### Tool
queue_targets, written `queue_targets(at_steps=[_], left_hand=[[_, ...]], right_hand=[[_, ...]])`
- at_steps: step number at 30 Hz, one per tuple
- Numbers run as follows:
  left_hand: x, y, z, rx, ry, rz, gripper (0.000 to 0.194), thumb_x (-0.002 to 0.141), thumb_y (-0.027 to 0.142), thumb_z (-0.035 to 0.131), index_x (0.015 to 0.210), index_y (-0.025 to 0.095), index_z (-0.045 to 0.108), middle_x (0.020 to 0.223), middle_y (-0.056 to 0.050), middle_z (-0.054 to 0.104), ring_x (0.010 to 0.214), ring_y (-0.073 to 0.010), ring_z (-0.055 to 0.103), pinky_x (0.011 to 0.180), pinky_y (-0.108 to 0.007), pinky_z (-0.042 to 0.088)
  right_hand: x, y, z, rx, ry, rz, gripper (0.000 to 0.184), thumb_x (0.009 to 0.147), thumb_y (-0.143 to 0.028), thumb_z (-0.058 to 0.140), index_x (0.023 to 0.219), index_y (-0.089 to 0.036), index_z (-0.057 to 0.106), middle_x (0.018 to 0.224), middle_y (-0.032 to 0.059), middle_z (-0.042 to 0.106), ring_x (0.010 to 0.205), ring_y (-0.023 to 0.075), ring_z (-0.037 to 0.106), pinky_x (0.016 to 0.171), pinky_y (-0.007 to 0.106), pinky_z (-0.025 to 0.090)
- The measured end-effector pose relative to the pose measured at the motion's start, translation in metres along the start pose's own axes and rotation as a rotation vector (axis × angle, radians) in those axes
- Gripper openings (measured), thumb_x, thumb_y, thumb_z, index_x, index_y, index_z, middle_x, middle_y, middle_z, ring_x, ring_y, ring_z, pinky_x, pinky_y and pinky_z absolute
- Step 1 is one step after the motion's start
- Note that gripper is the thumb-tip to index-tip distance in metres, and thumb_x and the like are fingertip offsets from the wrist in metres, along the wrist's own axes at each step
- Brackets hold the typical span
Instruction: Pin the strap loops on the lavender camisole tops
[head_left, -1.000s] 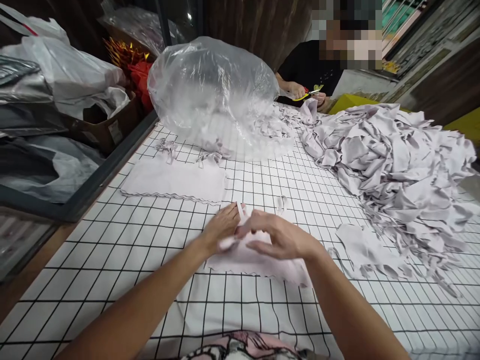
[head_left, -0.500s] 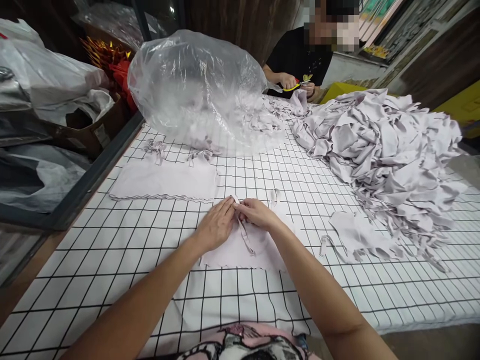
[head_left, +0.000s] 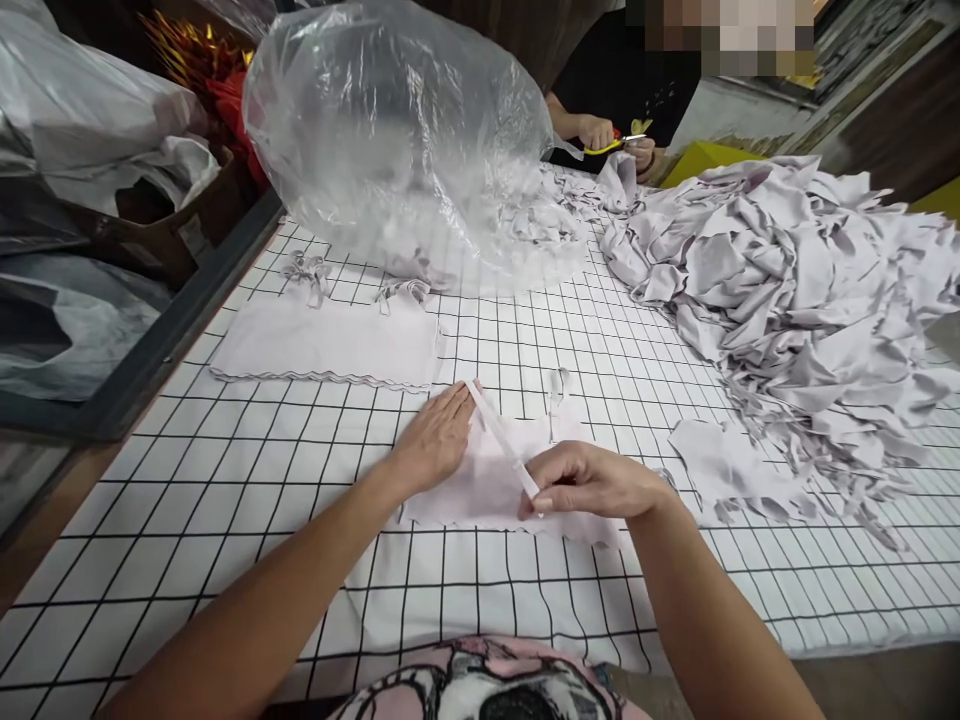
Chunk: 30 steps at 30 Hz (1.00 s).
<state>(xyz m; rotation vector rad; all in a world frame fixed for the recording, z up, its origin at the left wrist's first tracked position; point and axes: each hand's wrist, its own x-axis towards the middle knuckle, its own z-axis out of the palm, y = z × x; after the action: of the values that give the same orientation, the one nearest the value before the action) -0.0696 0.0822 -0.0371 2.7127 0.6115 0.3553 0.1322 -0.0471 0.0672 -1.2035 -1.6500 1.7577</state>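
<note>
A small pale lilac cloth piece (head_left: 480, 490) with a scalloped lower edge lies flat on the grid-patterned table (head_left: 525, 600) in front of me. My left hand (head_left: 435, 437) rests flat on its upper left corner, fingers stretched out, pinning the top end of a thin fabric strap (head_left: 501, 440). My right hand (head_left: 592, 480) is closed, pinching the strap's lower end and holding it taut in a diagonal line across the cloth.
A flat stack of finished lilac pieces (head_left: 330, 345) lies at the left. A big clear plastic bag (head_left: 397, 140) stands behind it. A large heap of lilac cloth (head_left: 795, 290) fills the right. Across the table another person's hands (head_left: 600, 130) hold scissors (head_left: 619, 145).
My right hand has drawn back toward me and to the right, pulling the strap straight from the corner where both hands were together. My left hand stayed on the corner.
</note>
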Motion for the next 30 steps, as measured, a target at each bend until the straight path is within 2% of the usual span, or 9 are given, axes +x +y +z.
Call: queue_targets(at_steps=[3, 6, 9, 11, 13, 16, 19, 23, 30], left_hand=[[0.0, -0.001, -0.001, -0.038, 0.031, -0.001, 0.053, 0.095, 0.02, 0.032, 0.147, 0.008, 0.029, 0.152, -0.017, 0.036, 0.143, -0.027, 0.028, 0.115, -0.048, 0.03], [-0.001, -0.006, -0.012, -0.159, 0.083, 0.044, 0.046, 0.095, 0.017, 0.034, 0.141, 0.013, 0.039, 0.144, -0.014, 0.047, 0.137, -0.0249, 0.038, 0.111, -0.046, 0.036], [-0.003, -0.01, -0.03, -0.295, 0.124, 0.073, 0.034, 0.095, 0.016, 0.038, 0.126, 0.02, 0.053, 0.123, -0.009, 0.062, 0.117, -0.0207, 0.055, 0.097, -0.04, 0.047], [-0.004, -0.009, -0.037, -0.282, 0.128, 0.07, 0.023, 0.093, 0.02, 0.045, 0.112, 0.02, 0.059, 0.104, -0.007, 0.066, 0.099, -0.0202, 0.059, 0.086, -0.037, 0.049], [-0.003, -0.006, -0.036, -0.204, 0.102, 0.085, 0.017, 0.091, 0.026, 0.053, 0.103, 0.019, 0.062, 0.095, -0.006, 0.066, 0.091, -0.0208, 0.057, 0.081, -0.037, 0.047], [-0.001, 0.005, -0.026, -0.092, 0.058, 0.099, 0.019, 0.088, 0.034, 0.06, 0.101, 0.02, 0.064, 0.097, -0.005, 0.066, 0.091, -0.0228, 0.055, 0.081, -0.039, 0.042], [0.002, 0.015, -0.018, -0.073, 0.056, 0.072, 0.015, 0.088, 0.032, 0.061, 0.097, 0.022, 0.066, 0.092, -0.004, 0.065, 0.091, -0.0228, 0.054, 0.079, -0.038, 0.04], [0.004, 0.019, -0.016, -0.164, 0.046, -0.005, 0.008, 0.086, 0.028, 0.062, 0.085, 0.021, 0.064, 0.077, -0.002, 0.062, 0.082, -0.0202, 0.053, 0.074, -0.035, 0.039], [0.002, 0.016, -0.016, -0.287, 0.063, -0.025, 0.01, 0.087, 0.024, 0.061, 0.079, 0.02, 0.058, 0.081, 0.0, 0.065, 0.082, -0.0181, 0.054, 0.076, -0.034, 0.039]], right_hand=[[0.006, 0.003, -0.005, 0.04, 0.071, -0.151, 0.021, 0.088, -0.035, 0.062, 0.094, -0.02, 0.075, 0.088, 0.0042, 0.059, 0.082, 0.0146, 0.055, 0.076, 0.031, 0.046], [0.027, 0.016, -0.01, 0.185, 0.338, -0.256, 0.018, 0.084, -0.038, 0.067, 0.09, -0.022, 0.073, 0.084, 0.0027, 0.056, 0.073, 0.0122, 0.05, 0.067, 0.028, 0.045], [0.049, 0.035, -0.014, 0.341, 0.651, -0.223, 0.02, 0.081, -0.041, 0.069, 0.085, -0.022, 0.068, 0.082, 0.001, 0.058, 0.062, 0.0087, 0.043, 0.057, 0.024, 0.04], [0.059, 0.045, -0.014, 0.382, 0.731, -0.182, 0.022, 0.078, -0.041, 0.071, 0.081, -0.02, 0.065, 0.087, 0.0013, 0.06, 0.062, 0.0079, 0.044, 0.057, 0.023, 0.04], [0.062, 0.05, -0.014, 0.367, 0.734, -0.148, 0.022, 0.078, -0.041, 0.071, 0.08, -0.02, 0.064, 0.09, 0.0018, 0.061, 0.065, 0.0086, 0.048, 0.059, 0.024, 0.042], [0.06, 0.047, -0.011, 0.225, 0.723, -0.15, 0.022, 0.084, -0.042, 0.065, 0.081, -0.021, 0.066, 0.087, 0.0015, 0.059, 0.075, 0.011, 0.052, 0.07, 0.026, 0.045], [0.055, 0.039, -0.009, 0.106, 0.69, -0.166, 0.023, 0.087, -0.041, 0.061, 0.08, -0.021, 0.066, 0.081, 0.0009, 0.056, 0.081, 0.0131, 0.054, 0.081, 0.03, 0.044], [0.051, 0.041, -0.005, 0.086, 0.673, -0.071, 0.025, 0.088, -0.043, 0.06, 0.079, -0.019, 0.062, 0.076, 0.0004, 0.056, 0.072, 0.0129, 0.051, 0.07, 0.029, 0.043], [0.054, 0.06, 0.002, 0.053, 0.713, -0.056, 0.023, 0.087, -0.041, 0.061, 0.08, -0.019, 0.059, 0.077, 0.0004, 0.057, 0.069, 0.0122, 0.05, 0.062, 0.026, 0.04]])
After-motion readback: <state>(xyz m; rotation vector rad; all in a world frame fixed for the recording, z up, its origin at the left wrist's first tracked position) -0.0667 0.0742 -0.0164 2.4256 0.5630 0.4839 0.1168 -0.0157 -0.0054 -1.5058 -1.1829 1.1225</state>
